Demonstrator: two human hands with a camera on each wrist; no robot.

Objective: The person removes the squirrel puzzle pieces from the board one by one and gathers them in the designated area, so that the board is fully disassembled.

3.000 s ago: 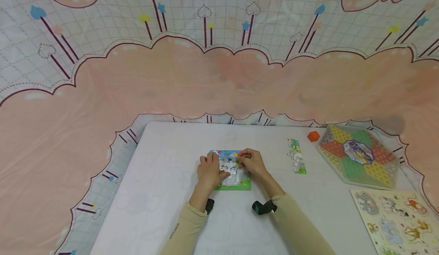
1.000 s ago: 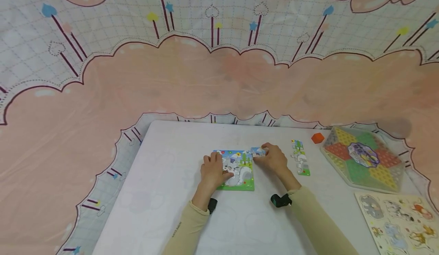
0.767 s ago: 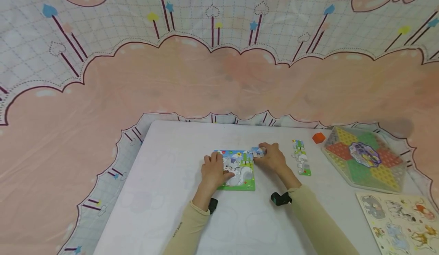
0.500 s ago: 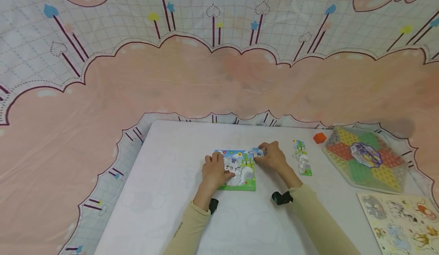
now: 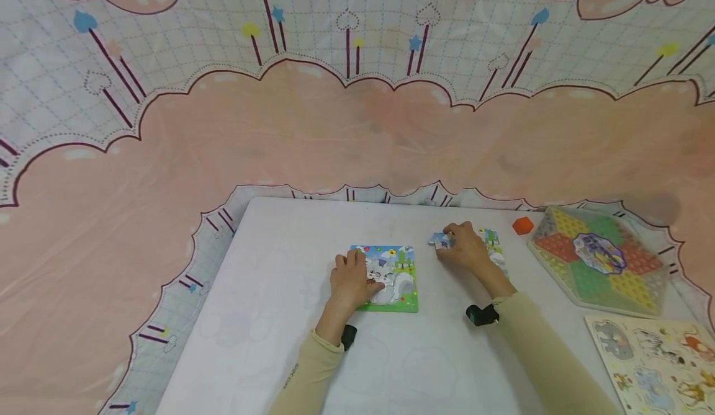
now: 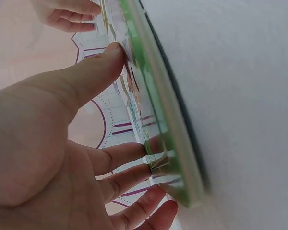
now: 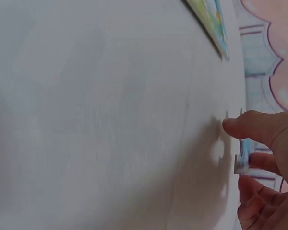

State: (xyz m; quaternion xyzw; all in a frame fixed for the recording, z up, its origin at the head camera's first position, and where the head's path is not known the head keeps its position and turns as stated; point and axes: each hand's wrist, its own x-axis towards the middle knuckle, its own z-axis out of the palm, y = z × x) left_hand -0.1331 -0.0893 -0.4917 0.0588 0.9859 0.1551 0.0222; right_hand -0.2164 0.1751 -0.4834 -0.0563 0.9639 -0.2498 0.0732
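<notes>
The left hand (image 5: 350,281) hid part of the puzzle board (image 5: 391,307); the right hand (image 5: 466,249) covered some of a puzzle piece (image 5: 440,240), its wrist (image 5: 496,281) part of the puzzle strip (image 5: 494,245). The animal board (image 5: 630,365) ran off the head view's edge. The sleeve lettering (image 5: 292,376) was too small to read.

White table (image 5: 268,278); behind it, wrinkled peach-and-white backdrop (image 5: 313,136), scallop-patterned, partly gridded.

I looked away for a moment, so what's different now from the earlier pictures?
The right hand has moved right, carrying a blue-and-grey puzzle bit away from the puzzle board toward the puzzle strip, which it now partly hides. It hasn't let go of the bit. The left hand stayed on the board; the orange block and patterned box stayed put.
</notes>
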